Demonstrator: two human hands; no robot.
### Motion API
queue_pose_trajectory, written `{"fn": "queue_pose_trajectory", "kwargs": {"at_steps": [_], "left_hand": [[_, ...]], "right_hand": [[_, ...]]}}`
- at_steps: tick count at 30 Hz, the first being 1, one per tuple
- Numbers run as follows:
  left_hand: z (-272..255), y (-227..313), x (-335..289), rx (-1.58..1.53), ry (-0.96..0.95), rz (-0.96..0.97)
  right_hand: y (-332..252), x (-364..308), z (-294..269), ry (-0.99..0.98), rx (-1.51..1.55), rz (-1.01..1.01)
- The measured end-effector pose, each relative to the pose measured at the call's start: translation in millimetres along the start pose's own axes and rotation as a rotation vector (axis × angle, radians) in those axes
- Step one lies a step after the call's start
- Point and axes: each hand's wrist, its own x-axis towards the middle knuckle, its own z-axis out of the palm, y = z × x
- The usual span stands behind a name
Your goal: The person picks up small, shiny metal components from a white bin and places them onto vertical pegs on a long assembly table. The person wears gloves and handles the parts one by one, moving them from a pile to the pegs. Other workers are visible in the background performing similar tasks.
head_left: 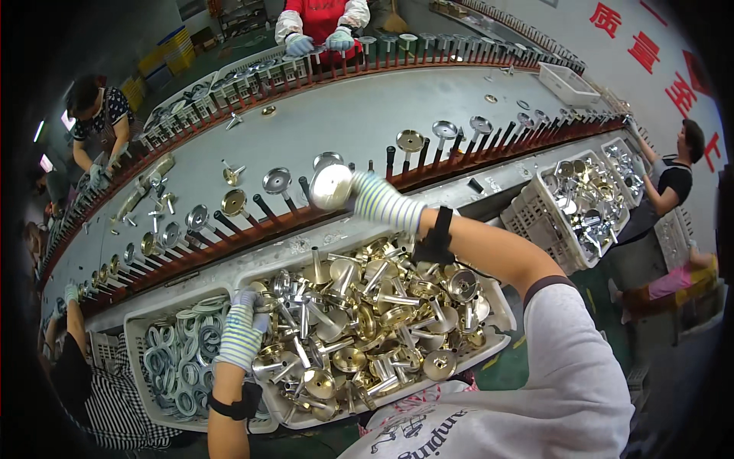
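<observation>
My right hand [380, 202], in a striped knit glove, is closed on a polished round metal disc part [332, 187], held up at the near rack of pegs. The glove hides its back, so I cannot see whether it has a stem. My left hand [241, 334], gloved alike, is low at the left end of a white crate [498, 307] heaped with brass- and silver-coloured discs on stems [349, 359]. Its fingers are curled near the parts there; what they hold, if anything, is hidden. Beside it, another crate [136, 359] contains pale rings [186, 372].
A long grey table [344, 115] curves ahead, edged by racks of dark upright pegs, many topped with metal discs [277, 181]. Loose parts [232, 174] lie on it. Another full crate [527, 218] stands at right. Co-workers are at the far side, left and right.
</observation>
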Motion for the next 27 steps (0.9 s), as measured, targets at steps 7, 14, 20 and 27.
{"fn": "queue_pose_trajectory", "kwargs": {"at_steps": [7, 14, 20, 27], "left_hand": [[35, -6, 2, -0.277, 0.252, -0.262], [28, -2, -1, -0.411, 0.125, -0.493], [10, 6, -6, -0.547, 0.32, -0.253], [-61, 72, -29, -0.693, 0.252, -0.439]], "right_hand": [[84, 54, -24, 0.118, 0.114, 0.556], [74, 72, 10, -0.075, 0.095, 0.448], [40, 68, 44, -0.383, -0.219, 0.426], [-96, -1, -11, -0.908, -0.278, -0.28]]}}
